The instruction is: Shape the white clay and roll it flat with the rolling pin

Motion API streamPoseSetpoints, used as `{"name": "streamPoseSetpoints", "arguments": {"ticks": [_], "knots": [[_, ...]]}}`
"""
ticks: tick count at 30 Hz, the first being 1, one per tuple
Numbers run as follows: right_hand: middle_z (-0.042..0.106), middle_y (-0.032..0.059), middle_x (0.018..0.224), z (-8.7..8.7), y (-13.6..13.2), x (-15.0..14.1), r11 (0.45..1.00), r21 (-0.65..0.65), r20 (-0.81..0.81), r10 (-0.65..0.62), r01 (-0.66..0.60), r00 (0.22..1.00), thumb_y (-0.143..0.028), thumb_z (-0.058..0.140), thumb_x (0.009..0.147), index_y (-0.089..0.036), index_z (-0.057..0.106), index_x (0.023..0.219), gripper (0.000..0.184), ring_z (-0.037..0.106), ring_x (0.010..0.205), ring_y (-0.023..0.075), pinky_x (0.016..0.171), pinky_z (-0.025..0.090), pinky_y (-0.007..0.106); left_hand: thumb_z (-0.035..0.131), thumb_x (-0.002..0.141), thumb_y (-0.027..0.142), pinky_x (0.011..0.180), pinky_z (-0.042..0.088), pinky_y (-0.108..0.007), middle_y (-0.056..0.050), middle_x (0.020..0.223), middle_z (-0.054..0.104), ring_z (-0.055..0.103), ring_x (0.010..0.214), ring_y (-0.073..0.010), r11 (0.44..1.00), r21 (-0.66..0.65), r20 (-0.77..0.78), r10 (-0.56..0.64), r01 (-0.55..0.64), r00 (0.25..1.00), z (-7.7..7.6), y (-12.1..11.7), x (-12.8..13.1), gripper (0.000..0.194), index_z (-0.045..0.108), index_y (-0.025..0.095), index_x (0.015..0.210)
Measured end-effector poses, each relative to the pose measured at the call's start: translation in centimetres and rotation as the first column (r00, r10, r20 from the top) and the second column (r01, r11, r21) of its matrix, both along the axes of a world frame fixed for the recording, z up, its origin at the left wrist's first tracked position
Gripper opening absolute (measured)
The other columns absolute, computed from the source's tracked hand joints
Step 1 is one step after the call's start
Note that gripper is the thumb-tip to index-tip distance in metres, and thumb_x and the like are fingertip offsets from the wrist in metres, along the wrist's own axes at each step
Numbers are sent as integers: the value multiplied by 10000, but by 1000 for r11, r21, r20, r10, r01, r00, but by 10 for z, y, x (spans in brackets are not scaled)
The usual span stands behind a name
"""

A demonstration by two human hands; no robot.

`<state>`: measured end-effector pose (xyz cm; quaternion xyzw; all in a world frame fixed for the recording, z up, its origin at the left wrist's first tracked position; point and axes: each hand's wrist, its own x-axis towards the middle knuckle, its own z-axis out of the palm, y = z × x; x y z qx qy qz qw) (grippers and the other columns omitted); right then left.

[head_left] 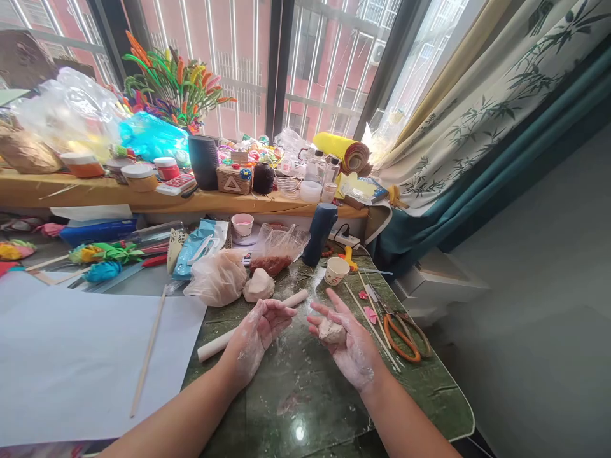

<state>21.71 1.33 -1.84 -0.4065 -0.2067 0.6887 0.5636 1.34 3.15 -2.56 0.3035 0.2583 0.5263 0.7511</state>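
Cradling clay (332, 331) in right hand (351, 348), fingers spread, over table (329, 413) toward right edge; left hand (255, 337) near rolling pin (217, 346), fingers together. Cup (337, 271) toward far edge: red print, too small to read.

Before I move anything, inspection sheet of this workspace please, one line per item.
Surface: dark green table, white powder on it; white paper at left.
Work items: small lump in hand; big lump beside a bag; rod partly hidden by the left hand.
Clutter: cup, sticks, scissors, all at right.
Hands: left hand open, nothing held; right hand holds the small lump; both powdery.
Cables: black cord at the power strip, far edge.
Surroundings: window, crowded ledge, curtain; other people: nothing seen.
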Motion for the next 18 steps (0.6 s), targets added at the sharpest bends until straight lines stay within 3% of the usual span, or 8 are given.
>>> {"name": "streamPoseSetpoints", "arguments": {"ticks": [4, 8, 12, 15, 18], "knots": [[747, 70, 856, -15, 1, 2, 993, -117, -23, -5, 2, 1000, -303, 762, 789, -170, 692, 944, 216, 747, 827, 207, 788, 598, 332, 695, 882, 539, 1027, 456, -428, -106, 980, 770, 671, 1028, -279, 999, 41, -94, 14, -10, 995, -4, 0, 1, 362, 733, 180, 911], [755, 81, 951, -5, 0, 4, 999, -32, 7, -6, 6, 1000, -277, 845, 716, -182, 663, 937, 302, 736, 1008, 253, 988, 546, 405, 697, 864, 573, 989, 471, -427, -104, 938, 761, 662, 983, -280, 996, 86, -198, 36, -19, 979, -6, -1, 3, 391, 735, 184, 869], [732, 65, 1058, 4, -1, 6, 998, 44, 247, 29, -41, 969, -254, 862, 700, -203, 633, 1013, 391, 704, 1085, 259, 1040, 502, 454, 713, 867, 528, 943, 481, -384, -90, 899, 747, 660, 934, -260, 993, 108, -274, 84, -56, 958, -7, -3, 4, 347, 727, 182, 849], [728, 77, 1077, -2, -4, 5, 971, 173, 510, 52, -162, 859, -212, 773, 744, -204, 630, 1100, 384, 667, 1131, 255, 1080, 448, 478, 712, 874, 492, 907, 495, -373, -83, 872, 739, 666, 902, -251, 993, 90, -267, 103, -82, 958, -10, -3, 4, 317, 715, 177, 839], [680, 88, 1252, -7, -3, 4, 899, 235, 732, 87, -370, 676, -161, 683, 771, -243, 590, 1279, 523, 592, 1247, 255, 1123, 384, 491, 699, 886, 476, 888, 505, -369, -78, 866, 732, 667, 892, -243, 994, 67, -236, 101, -88, 967, -14, -2, 4, 303, 703, 177, 840]]}}
